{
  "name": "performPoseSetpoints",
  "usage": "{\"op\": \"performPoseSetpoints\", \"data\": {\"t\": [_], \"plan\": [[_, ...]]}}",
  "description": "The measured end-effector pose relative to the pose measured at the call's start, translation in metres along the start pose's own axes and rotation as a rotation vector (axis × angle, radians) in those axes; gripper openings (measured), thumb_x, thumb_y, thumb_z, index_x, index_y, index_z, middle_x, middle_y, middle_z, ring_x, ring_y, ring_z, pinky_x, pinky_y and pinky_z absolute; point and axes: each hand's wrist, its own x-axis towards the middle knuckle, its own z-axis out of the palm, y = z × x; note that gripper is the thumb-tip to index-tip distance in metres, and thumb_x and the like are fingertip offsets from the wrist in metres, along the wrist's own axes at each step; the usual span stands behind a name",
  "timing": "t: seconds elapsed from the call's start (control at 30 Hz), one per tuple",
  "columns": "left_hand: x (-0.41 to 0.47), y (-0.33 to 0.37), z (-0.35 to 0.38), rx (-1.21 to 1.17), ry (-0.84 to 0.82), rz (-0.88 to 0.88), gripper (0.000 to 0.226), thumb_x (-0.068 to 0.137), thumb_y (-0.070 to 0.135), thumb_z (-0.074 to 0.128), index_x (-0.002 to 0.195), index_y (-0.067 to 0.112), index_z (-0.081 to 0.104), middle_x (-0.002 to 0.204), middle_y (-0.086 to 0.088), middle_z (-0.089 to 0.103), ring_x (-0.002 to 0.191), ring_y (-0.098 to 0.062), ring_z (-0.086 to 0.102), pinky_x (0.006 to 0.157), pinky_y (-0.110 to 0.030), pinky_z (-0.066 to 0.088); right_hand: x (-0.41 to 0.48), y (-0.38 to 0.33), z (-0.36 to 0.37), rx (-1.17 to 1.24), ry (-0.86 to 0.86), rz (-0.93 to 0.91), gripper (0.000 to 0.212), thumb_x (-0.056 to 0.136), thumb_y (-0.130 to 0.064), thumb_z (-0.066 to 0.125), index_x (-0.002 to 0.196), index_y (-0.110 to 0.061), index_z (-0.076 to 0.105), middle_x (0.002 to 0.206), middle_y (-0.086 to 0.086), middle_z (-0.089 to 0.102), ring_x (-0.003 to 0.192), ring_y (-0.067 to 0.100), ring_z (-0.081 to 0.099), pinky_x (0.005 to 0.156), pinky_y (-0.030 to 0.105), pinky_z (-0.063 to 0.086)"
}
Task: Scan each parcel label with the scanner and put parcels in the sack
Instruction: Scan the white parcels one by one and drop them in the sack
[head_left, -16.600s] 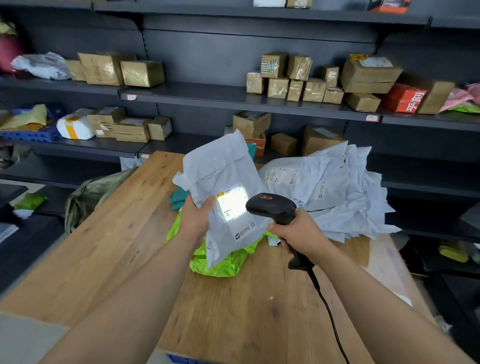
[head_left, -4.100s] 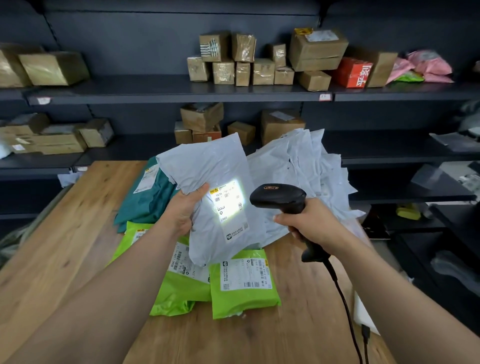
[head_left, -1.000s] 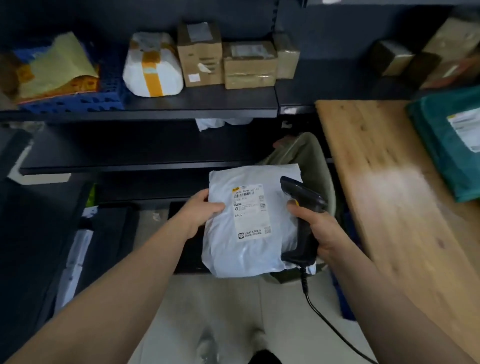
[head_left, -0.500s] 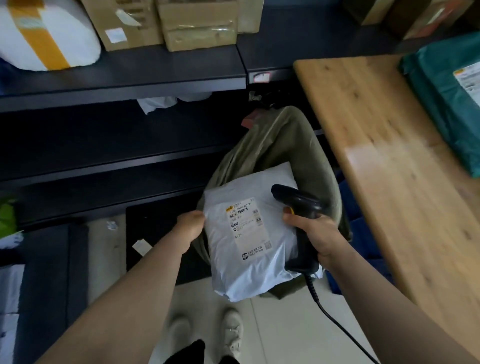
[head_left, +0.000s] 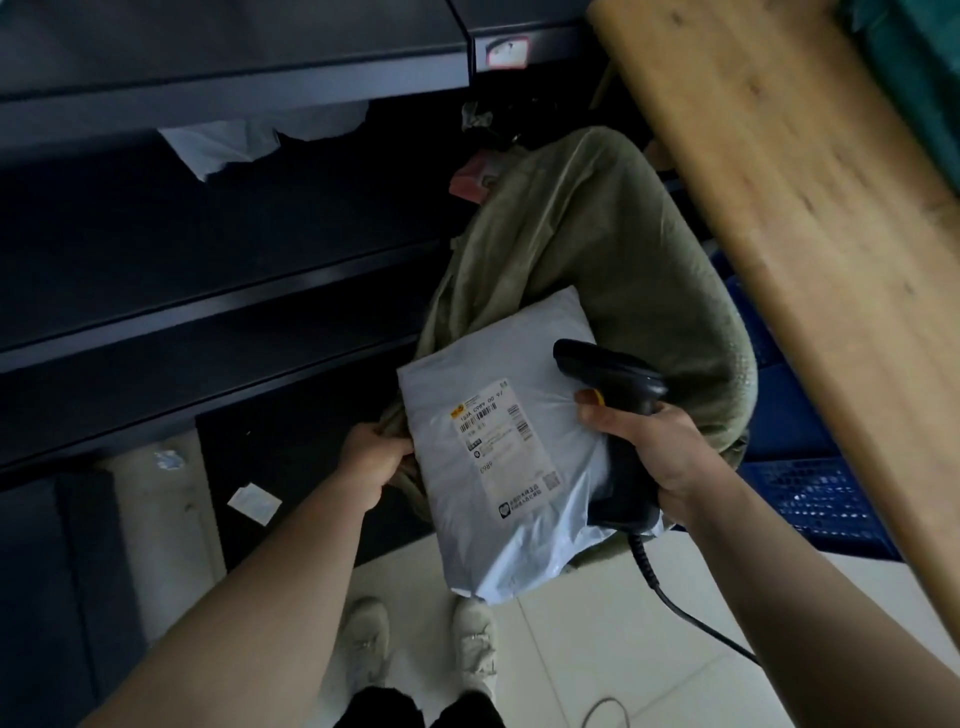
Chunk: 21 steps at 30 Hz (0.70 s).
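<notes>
Dim overall: the shelves (head_left: 208, 234) on the left sink into near-black, with little detail. The light falls from the right, so the wooden surface (head_left: 779, 208) and the floor tiles (head_left: 571, 665) are brightest, and the grey parcel (head_left: 519, 545) carries a soft sheen. Wide-angle distortion bows the surface's edge. Its grain is smeared by blur, and the label (head_left: 498, 447) print is soft.

Dim beneath dark metal shelves (head_left: 234, 78) on the left, with pale floor tiles (head_left: 597, 623) below, a wooden tabletop (head_left: 805, 208) right, a blue crate (head_left: 810, 499) underneath.
</notes>
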Motion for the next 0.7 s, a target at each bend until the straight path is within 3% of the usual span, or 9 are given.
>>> {"op": "performPoseSetpoints", "data": {"t": [0.1,0.2,0.27,0.33,0.43,0.53,0.7], "plan": [[0.0,0.003,-0.026,0.118,0.216,0.049,0.041,0.082,0.008,0.07,0.119,0.006,0.052,0.1,-0.012,0.062,0.08,-0.023,0.061,0.063,-0.033,0.051,0.001,0.0,0.006,0.007,0.011,0.023,0.035,0.068,-0.017,0.085,0.097,-0.001,0.072,0.098,0.018,0.074,0.09,0.034,0.071,0.087,0.046,0.057],[-0.007,0.015,-0.049,0.168,0.388,0.155,0.025,0.096,0.022,0.052,0.108,0.001,0.06,0.098,-0.014,0.064,0.075,-0.024,0.058,0.066,-0.033,0.049,-0.002,0.0,0.014,-0.02,-0.01,0.069,0.034,0.069,-0.016,0.084,0.098,-0.002,0.072,0.099,0.018,0.074,0.091,0.035,0.071,0.089,0.049,0.056],[-0.015,0.027,-0.063,0.099,0.489,0.148,0.036,0.101,0.027,0.04,0.117,0.001,0.059,0.115,-0.019,0.061,0.095,-0.033,0.059,0.08,-0.035,0.046,-0.006,0.0,0.017,-0.027,-0.027,0.094,0.033,0.069,-0.014,0.084,0.098,-0.002,0.072,0.097,0.018,0.074,0.091,0.035,0.071,0.088,0.049,0.056],[-0.023,0.039,-0.076,-0.005,0.57,0.111,0.043,0.104,0.028,0.033,0.136,0.002,0.046,0.138,-0.02,0.049,0.121,-0.037,0.049,0.095,-0.035,0.039,-0.012,0.0,0.018,-0.039,-0.042,0.112,0.033,0.07,-0.013,0.084,0.099,-0.002,0.072,0.096,0.018,0.075,0.089,0.035,0.071,0.085,0.048,0.057],[-0.037,0.045,-0.083,-0.085,0.535,0.144,0.044,0.105,0.027,0.033,0.142,0.005,0.037,0.143,-0.019,0.043,0.128,-0.035,0.044,0.1,-0.036,0.035,-0.019,0.001,0.019,-0.05,-0.041,0.126,0.031,0.072,-0.012,0.083,0.099,-0.001,0.071,0.095,0.019,0.074,0.088,0.036,0.071,0.085,0.047,0.057],[-0.052,0.026,-0.075,0.038,0.416,0.279,0.038,0.103,0.031,0.037,0.126,0.004,0.048,0.12,-0.019,0.056,0.107,-0.032,0.054,0.082,-0.033,0.038,-0.02,-0.002,0.021,-0.02,-0.028,0.124,0.028,0.073,-0.011,0.082,0.097,-0.001,0.071,0.095,0.02,0.074,0.083,0.033,0.071,0.08,0.044,0.058],[-0.067,-0.009,-0.063,0.129,0.288,0.262,0.043,0.1,0.04,0.04,0.12,0.002,0.046,0.102,-0.012,0.054,0.095,-0.03,0.056,0.077,-0.032,0.037,-0.007,-0.019,0.034,0.07,0.026,0.06,0.021,0.075,-0.01,0.081,0.093,-0.004,0.07,0.087,0.014,0.074,0.072,0.027,0.072,0.068,0.038,0.06]]}}
